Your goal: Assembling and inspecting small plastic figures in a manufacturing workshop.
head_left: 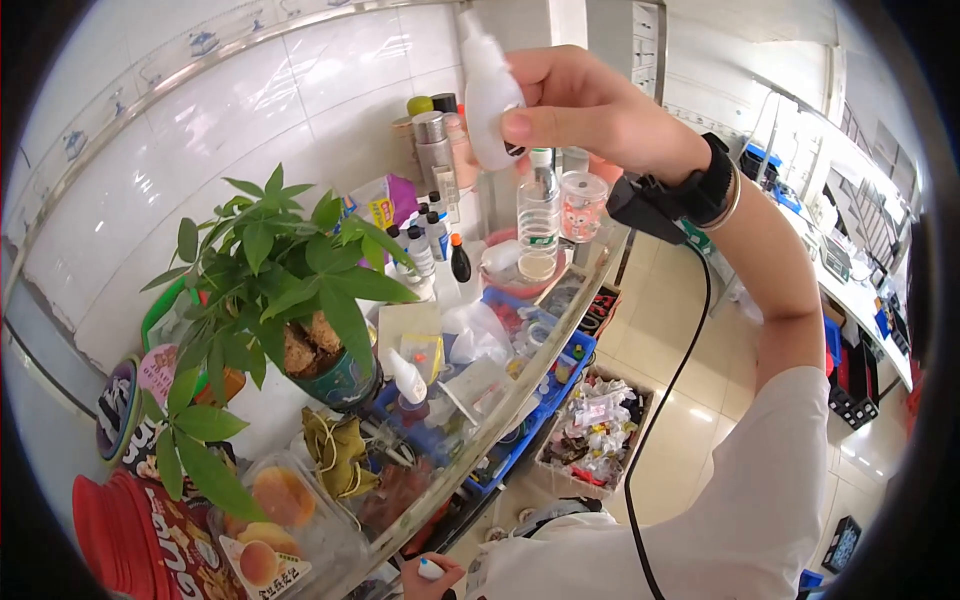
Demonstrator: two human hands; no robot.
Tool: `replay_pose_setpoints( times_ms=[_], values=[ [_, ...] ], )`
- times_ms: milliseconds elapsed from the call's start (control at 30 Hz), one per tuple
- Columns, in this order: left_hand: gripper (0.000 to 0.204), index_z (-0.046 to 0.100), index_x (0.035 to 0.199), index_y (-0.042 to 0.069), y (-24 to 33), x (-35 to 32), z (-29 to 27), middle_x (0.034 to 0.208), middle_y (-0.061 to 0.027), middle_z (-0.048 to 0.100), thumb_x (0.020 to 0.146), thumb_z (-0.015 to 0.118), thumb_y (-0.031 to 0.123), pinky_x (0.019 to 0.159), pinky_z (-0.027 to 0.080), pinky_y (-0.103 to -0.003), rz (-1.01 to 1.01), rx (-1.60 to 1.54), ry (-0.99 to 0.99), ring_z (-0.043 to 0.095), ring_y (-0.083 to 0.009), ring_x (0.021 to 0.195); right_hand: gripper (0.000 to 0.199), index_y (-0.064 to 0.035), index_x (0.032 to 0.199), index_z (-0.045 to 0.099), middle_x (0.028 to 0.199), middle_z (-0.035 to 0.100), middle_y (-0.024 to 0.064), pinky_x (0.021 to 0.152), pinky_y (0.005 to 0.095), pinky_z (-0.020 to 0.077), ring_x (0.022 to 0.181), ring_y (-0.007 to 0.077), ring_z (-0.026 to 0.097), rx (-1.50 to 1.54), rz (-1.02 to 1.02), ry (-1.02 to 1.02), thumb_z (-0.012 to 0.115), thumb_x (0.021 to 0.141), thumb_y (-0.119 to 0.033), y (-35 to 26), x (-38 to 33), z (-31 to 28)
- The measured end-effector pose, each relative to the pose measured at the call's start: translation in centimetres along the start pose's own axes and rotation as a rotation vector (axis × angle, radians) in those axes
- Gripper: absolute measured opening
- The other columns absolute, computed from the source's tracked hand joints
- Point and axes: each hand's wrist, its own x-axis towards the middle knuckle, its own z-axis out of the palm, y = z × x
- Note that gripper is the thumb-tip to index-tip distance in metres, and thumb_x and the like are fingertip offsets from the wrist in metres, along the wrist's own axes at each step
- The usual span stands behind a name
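Raised at the top of the view, my right hand point(575, 105) is closed around a translucent white squeeze bottle point(488, 105) with a narrow nozzle pointing up. A black watch-like band with a small device and a cable is on that wrist. Low at the bottom edge, my left hand point(432, 580) pinches a small white thing with a blue tip point(430, 569), partly cut off by the frame. Below the raised bottle stand a clear plastic bottle with a green cap point(538, 205) and a clear cup with a pink print point(580, 207).
A potted plant point(335, 375) spreads over the cluttered glass-topped counter. Several small dark-capped bottles point(420, 250), a white nozzle bottle point(407, 378) and a bread box point(280, 520) share it. Below sit a blue tray point(520, 455) and a carton of scraps point(597, 425). A black cable point(668, 400) hangs across.
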Motion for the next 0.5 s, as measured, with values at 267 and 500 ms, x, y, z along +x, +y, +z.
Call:
replay_pose_setpoints(
  times_ms=[267, 500],
  values=[
    [0.01, 0.061, 0.075, 0.006, -0.3, -1.4, 0.5, 0.067, -0.0029, 0.059, 0.075, 0.068, 0.013, 0.058, 0.043, -0.03, -0.017, -0.021, 0.068, 0.053, -0.0126, 0.06, 0.01, -0.006, 0.081, 0.062, 0.079, 0.061, -0.0003, 0.061, 0.0194, 0.0417, 0.066, 0.0057, 0.051, 0.671, -0.056, 0.222, 0.062, 0.083, -0.016, 1.2, 0.3, 4.7],
    [0.012, 0.061, 0.073, 0.005, -0.5, -2.1, 1.1, 0.064, -0.0027, 0.058, 0.076, 0.068, 0.015, 0.057, 0.043, -0.029, -0.011, -0.02, 0.176, 0.052, -0.0117, 0.058, 0.016, -0.0028, 0.083, 0.065, 0.078, 0.064, 0.0036, 0.062, 0.0209, 0.0441, 0.068, 0.0075, 0.056, 0.713, -0.012, 0.217, 0.066, 0.08, -0.019, 2.8, 0.1, 6.5]
  ],
)
